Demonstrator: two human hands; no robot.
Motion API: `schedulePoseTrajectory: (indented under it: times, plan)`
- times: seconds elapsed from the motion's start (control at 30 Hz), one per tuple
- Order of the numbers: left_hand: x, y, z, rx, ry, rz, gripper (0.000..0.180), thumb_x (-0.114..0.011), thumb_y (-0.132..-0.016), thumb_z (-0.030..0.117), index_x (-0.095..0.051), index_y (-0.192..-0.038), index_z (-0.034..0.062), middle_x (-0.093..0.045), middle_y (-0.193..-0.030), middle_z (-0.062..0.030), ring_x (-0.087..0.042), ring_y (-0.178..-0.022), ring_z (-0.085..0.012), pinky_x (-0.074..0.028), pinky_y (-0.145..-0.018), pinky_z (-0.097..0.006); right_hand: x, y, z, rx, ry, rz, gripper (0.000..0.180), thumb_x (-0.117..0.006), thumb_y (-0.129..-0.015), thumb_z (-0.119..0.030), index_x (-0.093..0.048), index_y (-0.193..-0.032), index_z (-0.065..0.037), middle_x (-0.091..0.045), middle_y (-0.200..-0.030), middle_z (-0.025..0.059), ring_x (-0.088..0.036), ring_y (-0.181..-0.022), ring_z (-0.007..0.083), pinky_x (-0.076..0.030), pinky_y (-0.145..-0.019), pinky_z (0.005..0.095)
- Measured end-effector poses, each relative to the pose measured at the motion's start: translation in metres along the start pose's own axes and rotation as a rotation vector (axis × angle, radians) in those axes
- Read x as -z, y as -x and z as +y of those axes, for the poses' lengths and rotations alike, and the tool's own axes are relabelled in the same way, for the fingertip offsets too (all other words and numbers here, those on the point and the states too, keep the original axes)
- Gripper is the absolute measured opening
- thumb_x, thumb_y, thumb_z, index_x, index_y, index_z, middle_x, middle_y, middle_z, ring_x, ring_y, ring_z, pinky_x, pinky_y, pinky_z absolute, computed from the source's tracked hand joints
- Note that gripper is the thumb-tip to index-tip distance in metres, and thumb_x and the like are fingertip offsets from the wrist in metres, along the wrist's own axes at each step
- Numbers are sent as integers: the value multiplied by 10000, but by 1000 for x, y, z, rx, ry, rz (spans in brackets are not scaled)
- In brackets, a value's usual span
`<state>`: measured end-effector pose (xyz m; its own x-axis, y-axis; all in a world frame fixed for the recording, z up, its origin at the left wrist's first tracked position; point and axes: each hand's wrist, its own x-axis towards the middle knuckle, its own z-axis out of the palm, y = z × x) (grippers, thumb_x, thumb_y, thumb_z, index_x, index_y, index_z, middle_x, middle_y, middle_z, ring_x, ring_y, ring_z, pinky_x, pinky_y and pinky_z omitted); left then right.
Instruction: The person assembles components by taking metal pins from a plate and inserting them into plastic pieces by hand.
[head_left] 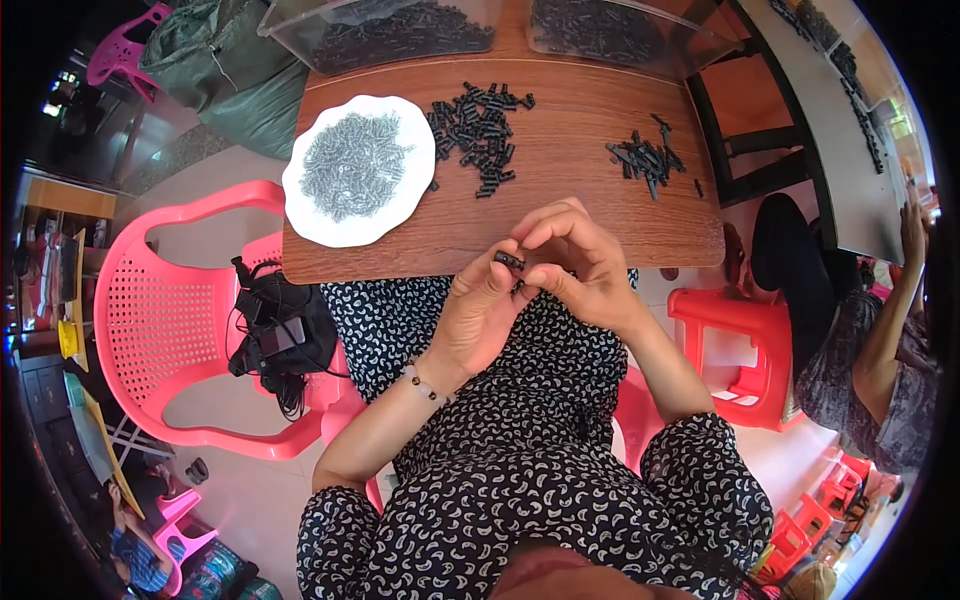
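Just past the table's near edge, above my lap, my left hand (480,305) pinches a small black cylindrical plastic part (509,260) between thumb and fingers. My right hand (585,265) meets it from the other side, its thumb and fingers closed close to the same part. Whether the right fingertips hold a second small piece is hidden. Beyond the hands lies a pile of short black cylindrical parts (485,130). A white scalloped plate (303,215) heaped with small metal springs (352,165) stands left of it. Thin black pieces (645,160) lie loose on the right.
Two clear plastic bins (400,62) (610,50) of black parts stand along the wooden table's (580,100) far side. A pink chair (160,310) bearing a black bag (285,335) is at the left, a red stool (735,345) at the right. Another person (860,370) sits at a neighbouring table.
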<state>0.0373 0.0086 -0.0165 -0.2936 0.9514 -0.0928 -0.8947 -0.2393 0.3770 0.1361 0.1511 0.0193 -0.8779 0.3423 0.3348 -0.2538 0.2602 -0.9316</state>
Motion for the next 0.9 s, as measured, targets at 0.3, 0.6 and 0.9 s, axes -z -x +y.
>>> schedulePoseTrajectory:
  times: [0.3, 0.6, 0.9]
  plan:
    - [0, -1, 0, 9, -27, 23, 258, -686, -870, 273, -675, -1113, 186, -613, -1105, 65, -526, -1076, -93, -400, -977, -319, 0, -3, 0, 61, 125, 27, 142, -728, -824, -104, -625, -898, -37, -623, -1004, 74, -526, -964, 182, -454, -831, 317]
    - [-5, -4, 8, 43, -44, 91, 375, -609, -925, 347, -599, -1230, 130, -614, -1080, 24, -538, -998, -96, -435, -906, -295, 1, -3, 2, 18, 102, 86, 99, -688, -846, -44, -615, -900, -5, -615, -982, 93, -530, -949, 169, -455, -830, 296]
    - [-7, -18, 52, -259, -726, 215, 207, -541, -961, 164, -660, -900, 7, -651, -834, -42, -586, -710, -85, -493, -664, -241, 50, -56, -32, 262, 504, 345, 91, -693, -798, -51, -643, -872, -35, -669, -905, 77, -605, -878, 197, -477, -779, 302]
